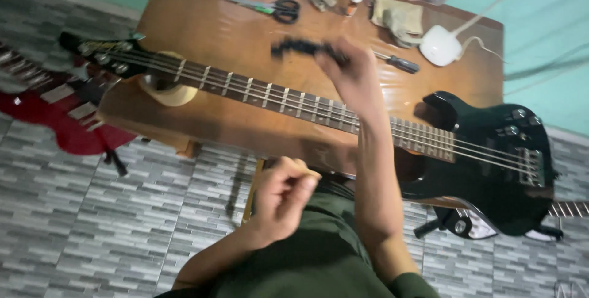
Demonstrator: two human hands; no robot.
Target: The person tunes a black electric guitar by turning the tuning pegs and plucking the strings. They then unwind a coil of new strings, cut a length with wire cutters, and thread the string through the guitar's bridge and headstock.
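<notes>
Black bass guitar [491, 163] lies flat across the brown table [202, 22], body at the right end hanging past the edge, neck [276, 99] running left, headstock [98, 49] resting on a roll of tape [172, 92]. Right hand [350, 71] raised above the neck, forearm stretched up from the lower frame, fingers closed on a blurred black strip-like object [300, 46]; what it is, cannot tell. Left hand [285, 197] low, near the table's front edge, curled into a loose fist, thumb against fingers; whether it pinches something, cannot tell. Hands well apart. Behind the right hand: screwdriver [399, 62] with dark handle, white round device [440, 45] with cable, beige cloth [399, 19], scissors [273, 8] with black handles. Red guitar [61, 120] on the tiled floor [92, 212] at left; another instrument [472, 224] partly under the bass body at right.
</notes>
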